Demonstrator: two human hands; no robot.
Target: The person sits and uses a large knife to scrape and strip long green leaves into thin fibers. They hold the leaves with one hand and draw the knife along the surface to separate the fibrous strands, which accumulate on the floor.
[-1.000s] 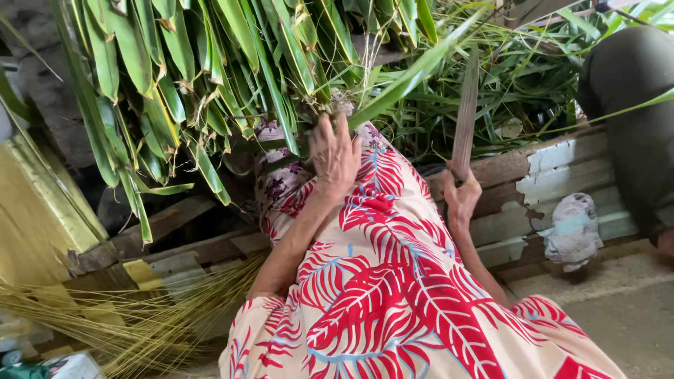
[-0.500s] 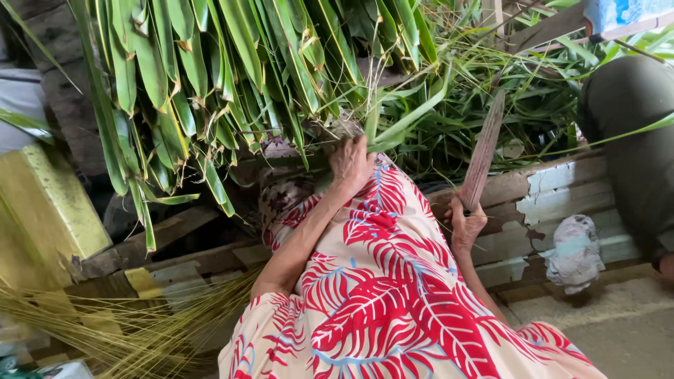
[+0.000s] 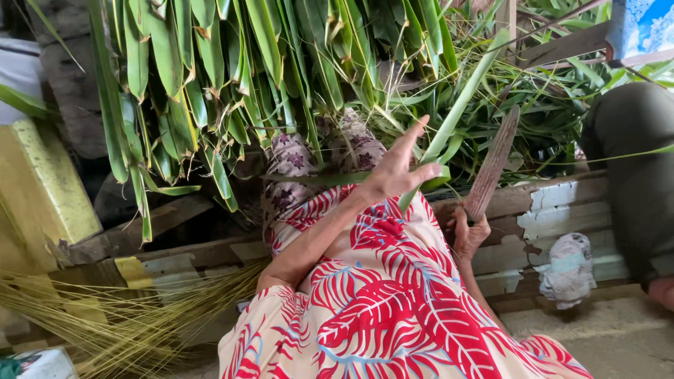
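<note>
While left hand (image 3: 397, 172) pinches leaf (image 3: 456, 116), fingers spread | right hand (image 3: 469, 235) grips knife (image 3: 493, 163)

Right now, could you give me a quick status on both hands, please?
Left hand pulling one green leaf. Right hand gripping knife, blade up. Leaf pile hanging close ahead.
</note>
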